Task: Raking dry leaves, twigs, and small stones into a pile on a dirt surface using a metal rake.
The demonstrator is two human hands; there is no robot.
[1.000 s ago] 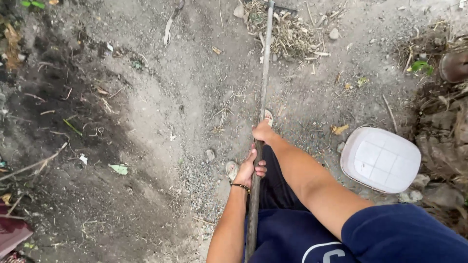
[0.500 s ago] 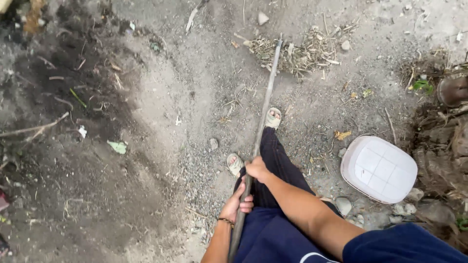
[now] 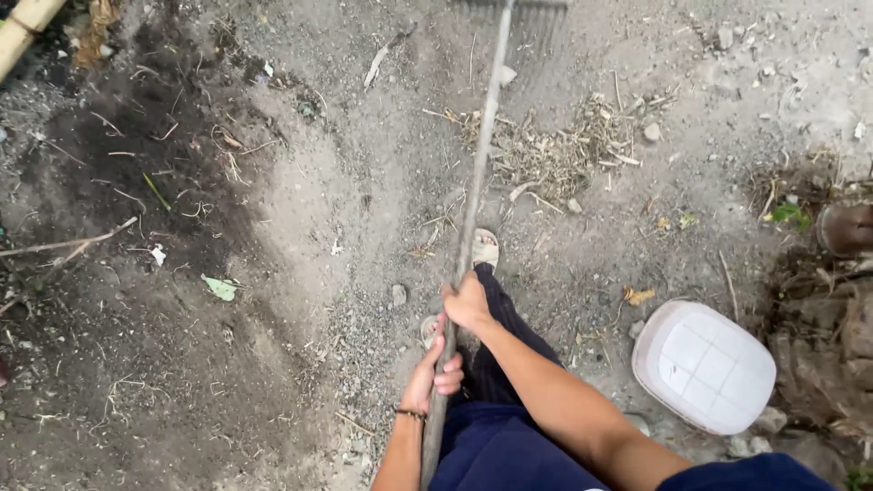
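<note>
1. as seen from the head camera, both hands are wrapped around the rake handle, a long thin grey pole that runs from the waist up to the top edge of the view.
2. right hand is the forward grip, fingers closed on the handle; left hand sits just behind it, nearer the body, also clamped around the pole, with a dark bracelet at the wrist.
3. far ahead of the grip, the rake head shows blurred at the top edge, beyond the pile of dry twigs and leaves that lies ahead and to the right of the handle.
4. just ahead of the forward hand, a sandalled foot stands beside the pole on grey dirt.
5. right of the grip, a white plastic container rests on the ground; left of it, dark soil carries scattered sticks.
6. judging by its look, the handle is stiff, fairly light and dry, not slippery; its length makes the far end sluggish, so hands spaced apart mid-shaft give better control than a grip bunched at the end.
</note>
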